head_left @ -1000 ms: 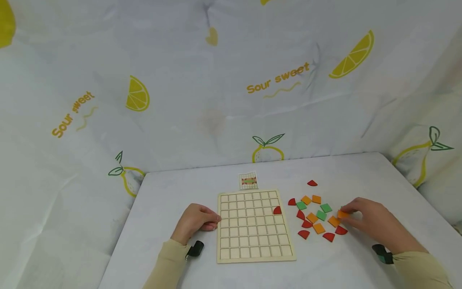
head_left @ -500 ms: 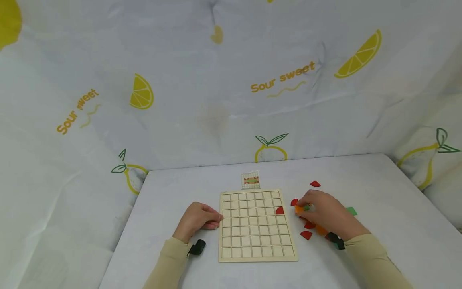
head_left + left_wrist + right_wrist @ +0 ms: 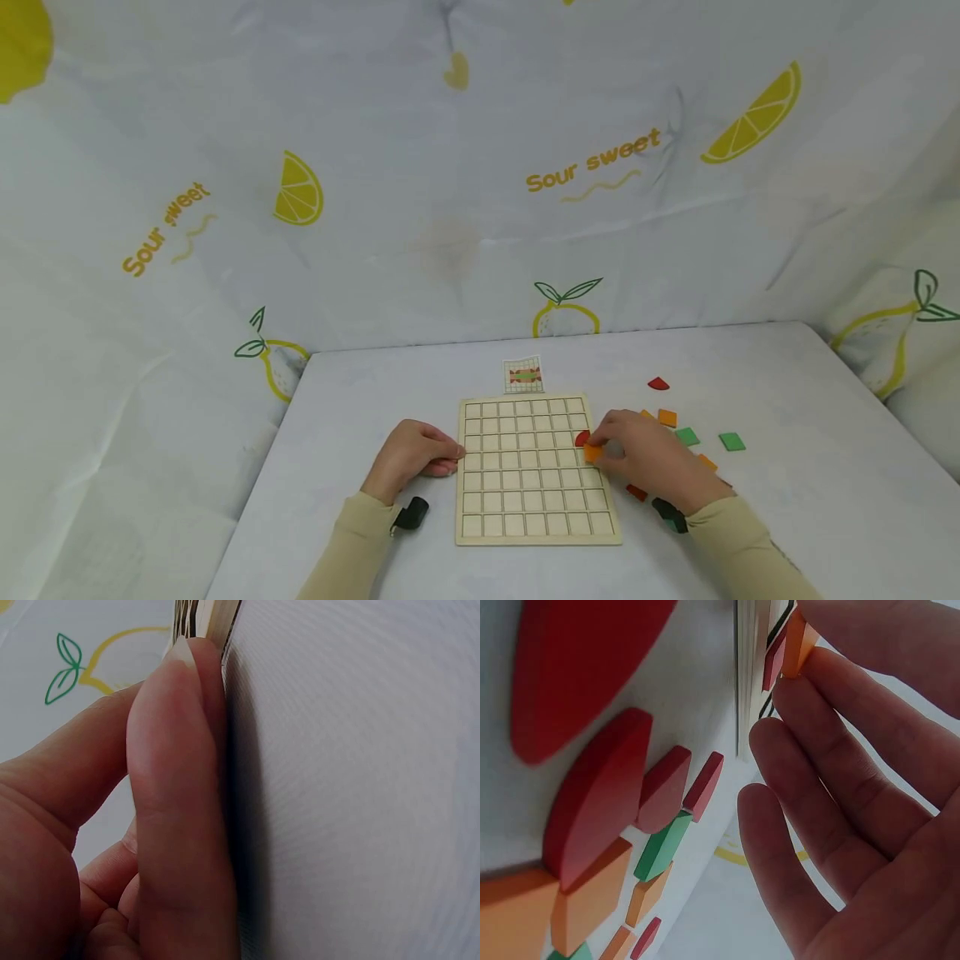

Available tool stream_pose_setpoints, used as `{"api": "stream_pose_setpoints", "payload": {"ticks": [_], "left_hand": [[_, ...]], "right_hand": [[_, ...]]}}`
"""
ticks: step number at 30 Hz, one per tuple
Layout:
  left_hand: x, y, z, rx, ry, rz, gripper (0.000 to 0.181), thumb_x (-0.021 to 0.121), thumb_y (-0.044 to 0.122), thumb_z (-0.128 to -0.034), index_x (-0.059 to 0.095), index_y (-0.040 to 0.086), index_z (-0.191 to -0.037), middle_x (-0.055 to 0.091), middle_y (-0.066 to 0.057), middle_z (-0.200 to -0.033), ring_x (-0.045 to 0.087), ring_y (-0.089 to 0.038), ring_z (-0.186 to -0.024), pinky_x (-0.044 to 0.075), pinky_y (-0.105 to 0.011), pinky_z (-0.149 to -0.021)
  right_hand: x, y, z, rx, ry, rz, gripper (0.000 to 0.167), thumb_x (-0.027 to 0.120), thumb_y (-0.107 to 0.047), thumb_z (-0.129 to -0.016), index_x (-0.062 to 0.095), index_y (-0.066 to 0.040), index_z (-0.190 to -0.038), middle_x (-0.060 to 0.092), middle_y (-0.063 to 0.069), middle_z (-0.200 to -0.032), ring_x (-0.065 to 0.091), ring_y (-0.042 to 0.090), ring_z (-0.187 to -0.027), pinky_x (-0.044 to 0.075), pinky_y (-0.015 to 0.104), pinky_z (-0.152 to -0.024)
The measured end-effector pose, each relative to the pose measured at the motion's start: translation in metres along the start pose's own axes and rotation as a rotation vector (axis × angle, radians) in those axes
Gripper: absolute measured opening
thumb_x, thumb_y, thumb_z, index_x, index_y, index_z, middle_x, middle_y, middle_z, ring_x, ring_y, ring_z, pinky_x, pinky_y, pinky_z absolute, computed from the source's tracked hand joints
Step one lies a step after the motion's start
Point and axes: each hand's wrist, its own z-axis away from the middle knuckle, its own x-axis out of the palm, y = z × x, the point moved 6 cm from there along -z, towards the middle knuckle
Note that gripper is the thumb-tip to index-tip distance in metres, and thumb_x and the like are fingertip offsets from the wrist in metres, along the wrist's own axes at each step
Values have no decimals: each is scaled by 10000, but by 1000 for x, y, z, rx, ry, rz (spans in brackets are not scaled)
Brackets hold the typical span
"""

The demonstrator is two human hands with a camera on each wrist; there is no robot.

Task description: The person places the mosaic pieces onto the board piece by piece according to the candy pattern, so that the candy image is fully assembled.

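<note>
R hand [image 3: 652, 454] has an orange tile [image 3: 592, 454] pinched btwn thumb & fingers, over bd's right edge, just near side of a red wedge [image 3: 582, 437] that sits in the right col., 3rd row from far. Can't tell if the tile touches the bd. L hand [image 3: 412, 454] grips the left edge of the gridded bd [image 3: 525, 479] w/ thumb & finger.

Pattern card [image 3: 523, 376] lies just beyond bd's far edge. Loose pcs. to the right: green tile [image 3: 732, 442] out rightmost, another green one nearer the hand, orange square [image 3: 667, 417] beyond it, lone red quarter-circle [image 3: 658, 383] farthest. R hand, wrist & black wrist cam [image 3: 670, 514] block part of the pile in head view; R wrist view shows more red, orange & green pcs. behind the hand. White cloth [image 3: 450, 183] w/ lemon prints hangs at far side.
</note>
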Motion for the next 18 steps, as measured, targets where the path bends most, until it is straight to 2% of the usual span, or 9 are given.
{"api": "stream_pose_setpoints", "payload": {"ticks": [11,18], "left_hand": [[1,0,1,-1,4,-6,168,845,128,-916,806,-12,-1000,841,-115,-944,761,-81,-677,665,-235,-674],[0,1,1,4,-2,-7,151,844,122,-914,813,-7,-985,839,-114,-936,763,-89,-681,666,-237,-674]], "right_hand": [[6,-8,-3,4,-27,15,199,897,-213,-885,837,-238,-1073,664,-165,-1010,566,26,-887,555,248,-775],[7,-10,-3,7,-28,6,196,900,-205,-883,837,-218,-1068,657,-156,-1009,566,36,-888,555,240,-773]]}}
